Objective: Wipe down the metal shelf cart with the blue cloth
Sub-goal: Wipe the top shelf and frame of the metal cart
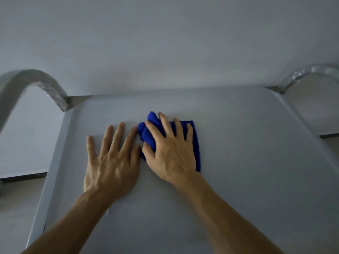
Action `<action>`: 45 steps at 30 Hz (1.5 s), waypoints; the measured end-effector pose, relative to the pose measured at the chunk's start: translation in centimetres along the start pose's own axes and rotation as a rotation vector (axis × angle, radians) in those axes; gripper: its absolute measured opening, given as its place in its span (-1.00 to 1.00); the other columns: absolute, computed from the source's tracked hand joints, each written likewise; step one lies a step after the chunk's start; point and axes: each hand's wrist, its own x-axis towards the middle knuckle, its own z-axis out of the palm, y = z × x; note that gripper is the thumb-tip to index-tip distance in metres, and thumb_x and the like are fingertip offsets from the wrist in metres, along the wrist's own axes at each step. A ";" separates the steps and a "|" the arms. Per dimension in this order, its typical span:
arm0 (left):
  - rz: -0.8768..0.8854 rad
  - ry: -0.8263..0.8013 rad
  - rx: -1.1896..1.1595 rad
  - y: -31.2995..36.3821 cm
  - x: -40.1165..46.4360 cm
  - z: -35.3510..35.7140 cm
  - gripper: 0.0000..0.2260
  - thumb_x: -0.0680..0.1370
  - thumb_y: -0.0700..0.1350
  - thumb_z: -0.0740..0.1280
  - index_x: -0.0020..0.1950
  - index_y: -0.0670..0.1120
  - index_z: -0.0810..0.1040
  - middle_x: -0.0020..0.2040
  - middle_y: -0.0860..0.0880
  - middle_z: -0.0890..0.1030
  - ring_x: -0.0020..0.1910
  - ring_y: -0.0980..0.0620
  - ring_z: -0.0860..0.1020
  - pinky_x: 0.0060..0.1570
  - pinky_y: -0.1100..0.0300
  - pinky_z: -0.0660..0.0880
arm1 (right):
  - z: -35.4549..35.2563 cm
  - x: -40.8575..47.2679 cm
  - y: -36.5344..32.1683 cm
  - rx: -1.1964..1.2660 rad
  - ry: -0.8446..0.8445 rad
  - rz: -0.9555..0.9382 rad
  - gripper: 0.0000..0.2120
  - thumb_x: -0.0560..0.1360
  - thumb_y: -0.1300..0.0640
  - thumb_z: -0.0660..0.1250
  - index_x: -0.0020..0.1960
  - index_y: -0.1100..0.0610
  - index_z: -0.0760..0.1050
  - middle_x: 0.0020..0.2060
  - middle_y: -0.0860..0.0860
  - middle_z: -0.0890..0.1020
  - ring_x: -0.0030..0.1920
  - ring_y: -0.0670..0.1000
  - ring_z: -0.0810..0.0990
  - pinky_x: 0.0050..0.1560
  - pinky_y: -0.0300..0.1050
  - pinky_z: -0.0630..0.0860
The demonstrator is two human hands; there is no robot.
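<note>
A plain pale grey wall (165, 43) fills the upper half of the frame. At the lower left and right edges, a dark baseboard strip (23, 176) meets a lighter floor (16, 208). The light is dim and even.

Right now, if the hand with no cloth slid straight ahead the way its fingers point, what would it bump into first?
The left hand lies flat on the cart's top shelf, fingers pointing slightly right of straight ahead. Its path looks free of the blue cloth; it would probably first reach the shelf's far edge, then the wall.
</note>
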 end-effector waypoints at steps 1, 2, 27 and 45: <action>0.005 0.000 0.001 0.0 0.0 -0.1 -0.47 0.57 0.23 -0.33 0.56 0.21 -0.23 0.61 0.05 -0.15 0.56 0.02 -0.22 0.47 -0.24 -0.24 | -0.1 0.8 0.5 0.021 -0.004 -0.076 -0.44 0.52 -0.22 0.02 0.47 -0.10 0.36 0.56 0.02 0.24 0.48 0.25 0.28 0.45 0.38 0.14; 0.002 0.001 -0.014 0.0 -0.1 -0.1 -0.46 0.56 0.24 -0.34 0.56 0.22 -0.24 0.61 0.06 -0.14 0.56 0.03 -0.22 0.47 -0.23 -0.24 | -0.2 1.6 1.6 0.036 0.010 -0.138 -0.49 0.54 -0.19 0.08 0.44 -0.10 0.40 0.54 0.03 0.27 0.46 0.22 0.32 0.43 0.33 0.20; -0.051 -0.001 -0.073 0.5 0.0 -0.9 -0.49 0.59 0.26 -0.21 0.56 0.27 -0.04 0.59 0.14 -0.02 0.57 0.09 -0.12 0.50 -0.20 -0.13 | 0.2 13.9 5.0 0.049 0.109 -0.203 -0.60 0.51 -0.13 0.27 0.32 -0.09 0.51 0.21 0.00 0.58 0.17 0.18 0.55 0.25 0.08 0.38; -0.057 -0.010 -0.104 0.2 0.4 -0.9 -0.49 0.62 0.25 -0.20 0.57 0.20 0.01 0.59 0.11 0.00 0.57 0.09 -0.15 0.50 -0.21 -0.17 | 1.6 12.6 0.6 0.092 0.051 -0.258 -0.58 0.57 -0.07 0.21 0.39 -0.01 0.43 0.31 0.03 0.51 0.36 0.16 0.41 0.47 0.26 0.14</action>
